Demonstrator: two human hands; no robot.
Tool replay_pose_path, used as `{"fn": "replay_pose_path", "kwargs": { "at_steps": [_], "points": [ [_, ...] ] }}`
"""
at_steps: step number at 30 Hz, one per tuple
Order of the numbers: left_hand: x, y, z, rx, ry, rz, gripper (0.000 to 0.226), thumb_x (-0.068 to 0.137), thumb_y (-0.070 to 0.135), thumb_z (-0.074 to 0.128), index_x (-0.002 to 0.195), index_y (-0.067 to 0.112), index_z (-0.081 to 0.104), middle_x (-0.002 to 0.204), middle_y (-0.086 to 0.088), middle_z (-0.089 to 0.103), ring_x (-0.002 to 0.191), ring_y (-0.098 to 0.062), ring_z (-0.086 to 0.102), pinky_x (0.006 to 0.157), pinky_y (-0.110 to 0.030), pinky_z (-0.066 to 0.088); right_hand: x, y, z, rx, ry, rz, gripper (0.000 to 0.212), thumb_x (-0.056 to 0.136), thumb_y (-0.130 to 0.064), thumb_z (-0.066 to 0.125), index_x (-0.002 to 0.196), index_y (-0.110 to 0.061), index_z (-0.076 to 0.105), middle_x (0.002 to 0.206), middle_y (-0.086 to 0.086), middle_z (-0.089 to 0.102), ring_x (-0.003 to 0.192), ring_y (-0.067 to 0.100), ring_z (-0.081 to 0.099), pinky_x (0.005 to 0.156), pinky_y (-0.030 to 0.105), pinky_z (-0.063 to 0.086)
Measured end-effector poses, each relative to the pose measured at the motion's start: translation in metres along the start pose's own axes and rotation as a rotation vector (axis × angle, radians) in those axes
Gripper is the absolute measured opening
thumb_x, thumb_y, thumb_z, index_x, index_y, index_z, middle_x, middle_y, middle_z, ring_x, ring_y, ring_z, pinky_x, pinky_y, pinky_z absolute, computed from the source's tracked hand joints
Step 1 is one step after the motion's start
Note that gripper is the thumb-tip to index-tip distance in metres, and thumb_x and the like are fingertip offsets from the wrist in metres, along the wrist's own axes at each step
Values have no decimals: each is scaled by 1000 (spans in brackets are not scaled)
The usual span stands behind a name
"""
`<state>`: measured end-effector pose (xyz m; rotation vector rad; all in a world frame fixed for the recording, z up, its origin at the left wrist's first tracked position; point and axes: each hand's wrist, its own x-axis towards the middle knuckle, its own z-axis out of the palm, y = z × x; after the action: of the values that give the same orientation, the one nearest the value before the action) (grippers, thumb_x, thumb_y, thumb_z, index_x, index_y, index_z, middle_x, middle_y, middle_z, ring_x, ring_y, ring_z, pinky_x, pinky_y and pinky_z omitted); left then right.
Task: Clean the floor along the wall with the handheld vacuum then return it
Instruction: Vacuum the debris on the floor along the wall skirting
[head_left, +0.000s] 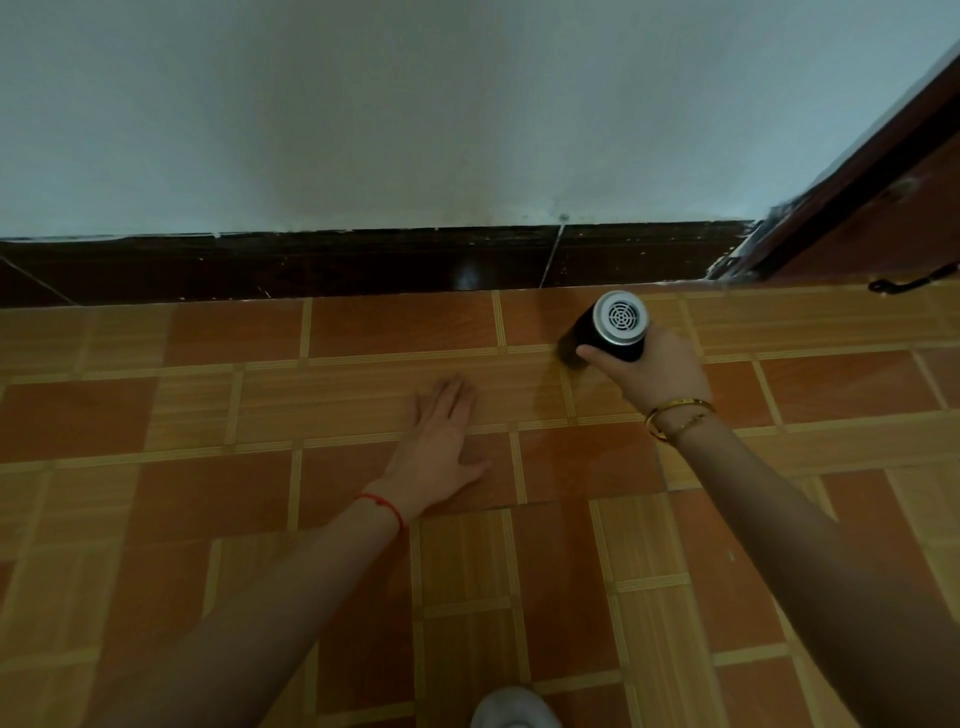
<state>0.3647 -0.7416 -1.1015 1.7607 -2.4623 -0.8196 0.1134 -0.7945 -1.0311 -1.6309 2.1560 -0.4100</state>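
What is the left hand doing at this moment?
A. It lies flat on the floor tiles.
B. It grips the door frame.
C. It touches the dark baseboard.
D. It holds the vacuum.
A: the left hand rests open, palm down, on the floor tiles, while the right hand holds the vacuum.

Orange-brown tiled floor (208, 499), meeting a dark skirting (311, 265), bearing a flat left hand (441, 447) and a vacuum's nozzle (571, 356).
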Motion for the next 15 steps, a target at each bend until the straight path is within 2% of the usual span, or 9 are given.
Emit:
{"fn": "replay_pose_path", "kwargs": {
  "at_steps": [4, 7, 11, 13, 15],
  "points": [
    [-2, -2, -3, -10, -5, -16, 96, 87, 47, 65, 157, 13, 10, 166, -8, 5, 153, -24, -1, 123, -50, -4, 1, 5, -8, -26, 95, 88, 63, 71, -59, 70, 112, -12, 61, 101, 12, 69, 95, 29, 64, 65, 33, 48],
    [-4, -3, -4, -6, -7, -20, 96, 87, 47, 65, 157, 13, 10, 166, -8, 5, 153, -24, -2, 122, -49, -5, 1, 6, -11, -2, 85, 86, 60, 71, -58, 71, 108, -12, 63, 97, 11, 70, 90, 27, 65, 63, 31, 46],
    [-8, -4, -4, -9, -6, -19, 99, 84, 46, 69, 157, 14, 9, 166, -8, 4, 153, -24, -3, 121, -49, -6, -6, -6, -8, 66, -58, -29, 55, 72, -55, 72, 107, -14, 62, 84, -2, 64, 77, 15, 62, 59, 26, 49],
    [-10, -5, -4, 11, -20, -21, 102, 82, 44, 72, 157, 14, 9, 166, -7, 3, 153, -24, -3, 121, -49, -6, -16, -18, -6, 92, -163, -93, 54, 74, -48, 73, 115, -15, 60, 89, -5, 62, 78, 11, 60, 66, 25, 51],
    [-13, -6, -6, 39, -31, -35, 103, 82, 40, 74, 157, 14, 8, 166, -7, 2, 153, -25, -3, 120, -48, -7, -31, -24, -2, 74, -253, -145, 57, 74, -49, 73, 120, -18, 58, 98, -6, 64, 86, 8, 59, 75, 24, 51]
  ]
}}
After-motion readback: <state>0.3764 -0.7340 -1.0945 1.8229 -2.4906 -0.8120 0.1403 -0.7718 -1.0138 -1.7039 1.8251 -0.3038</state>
